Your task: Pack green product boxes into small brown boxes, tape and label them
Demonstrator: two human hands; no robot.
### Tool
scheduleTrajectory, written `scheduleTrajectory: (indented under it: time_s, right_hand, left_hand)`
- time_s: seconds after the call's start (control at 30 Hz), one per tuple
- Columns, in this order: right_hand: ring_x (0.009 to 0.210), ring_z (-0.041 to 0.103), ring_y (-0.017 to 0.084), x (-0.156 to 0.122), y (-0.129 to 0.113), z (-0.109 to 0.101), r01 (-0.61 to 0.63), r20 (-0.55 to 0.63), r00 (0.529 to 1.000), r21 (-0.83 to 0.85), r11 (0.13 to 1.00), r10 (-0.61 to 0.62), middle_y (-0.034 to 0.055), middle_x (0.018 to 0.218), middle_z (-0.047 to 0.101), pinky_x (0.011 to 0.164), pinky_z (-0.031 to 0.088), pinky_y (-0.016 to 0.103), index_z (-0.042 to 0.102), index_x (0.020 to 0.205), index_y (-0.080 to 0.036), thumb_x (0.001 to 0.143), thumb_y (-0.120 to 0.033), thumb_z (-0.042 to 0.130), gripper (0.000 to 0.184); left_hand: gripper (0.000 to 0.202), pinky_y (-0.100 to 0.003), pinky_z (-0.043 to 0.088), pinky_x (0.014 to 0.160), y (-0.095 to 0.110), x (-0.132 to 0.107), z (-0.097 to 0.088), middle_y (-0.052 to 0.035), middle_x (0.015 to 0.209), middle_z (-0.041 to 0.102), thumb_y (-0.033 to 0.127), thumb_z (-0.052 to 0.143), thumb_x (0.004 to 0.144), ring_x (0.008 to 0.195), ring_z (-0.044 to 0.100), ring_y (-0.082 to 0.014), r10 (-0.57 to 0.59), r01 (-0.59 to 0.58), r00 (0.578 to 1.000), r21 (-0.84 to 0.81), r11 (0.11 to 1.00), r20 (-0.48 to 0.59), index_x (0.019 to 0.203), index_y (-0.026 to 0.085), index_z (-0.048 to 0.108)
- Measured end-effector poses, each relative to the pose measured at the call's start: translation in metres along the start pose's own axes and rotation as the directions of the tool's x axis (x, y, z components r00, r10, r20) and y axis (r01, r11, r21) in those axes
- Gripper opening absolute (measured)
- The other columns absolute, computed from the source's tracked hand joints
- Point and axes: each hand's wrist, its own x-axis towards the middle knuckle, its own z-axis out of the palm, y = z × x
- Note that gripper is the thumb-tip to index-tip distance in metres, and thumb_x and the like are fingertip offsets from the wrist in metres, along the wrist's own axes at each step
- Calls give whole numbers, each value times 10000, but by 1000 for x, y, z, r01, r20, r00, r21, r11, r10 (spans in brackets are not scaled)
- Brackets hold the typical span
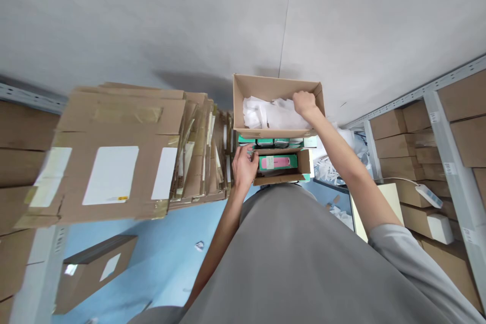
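My left hand (245, 164) curls its fingers and thumb at the left end of a small open cardboard box (304, 161). Inside that box lies a green package (292, 161) with a pink panel and a pale label. My right hand (305, 103) is closed, reaching into the right side of a larger open cardboard box (277, 82). White crumpled packing material (271, 111) fills the larger box's bottom, right beneath that hand. What the right fingers hold, if anything, is hidden. Several green packages (265, 141) show in a row between the two boxes.
Flattened cartons (152, 121) with white labels stand stacked on the left. Shelves with brown boxes (395, 144) line the right, where a white power strip (429, 196) hangs. A bin of white scraps (341, 217) is below. Another carton (94, 268) sits on the blue floor (170, 248).
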Motion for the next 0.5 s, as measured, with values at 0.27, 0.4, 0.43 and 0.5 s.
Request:
scheduleTrajectory:
  time_s: [0.27, 0.4, 0.43, 0.5]
  right_hand:
    - [1023, 813, 329, -136, 27, -31, 30, -286, 957, 258, 966, 47, 169, 1083, 860, 859, 561, 360, 800, 1273, -169, 1142, -270, 537, 310]
    - [906, 811, 281, -212, 23, -5, 91, -230, 973, 345, 934, -10, 92, 994, 867, 767, 480, 305, 797, 1188, -234, 1146, -332, 564, 256]
    - [922, 817, 281, -219, 18, 8, 86, -153, 988, 341, 936, -35, 87, 1023, 877, 766, 473, 302, 797, 1187, -244, 1142, -330, 577, 241]
    - [1013, 832, 289, -221, 2, 39, 69, 24, 996, 311, 948, -81, 97, 1128, 891, 792, 480, 300, 799, 1222, -252, 1141, -320, 590, 235]
  left_hand:
    - [238, -351, 637, 879, 28, 0, -27, -98, 1197, 757, 287, 692, 1031, 896, 735, -202, 161, -177, 977, -107, 978, -139, 1243, 213, 770]
    - [267, -353, 654, 932, 59, 8, -49, -110, 1317, 742, 342, 667, 1102, 972, 741, -190, 263, -297, 940, -143, 944, -216, 1326, 226, 753]
    - [280, -359, 658, 947, 66, 12, -52, -120, 1370, 736, 363, 663, 1115, 1022, 749, -202, 292, -326, 932, -141, 935, -216, 1347, 230, 750]
    - [321, -369, 662, 969, 77, 21, -55, -131, 1474, 715, 412, 655, 1135, 1099, 761, -221, 345, -372, 920, -130, 919, -188, 1395, 244, 740]
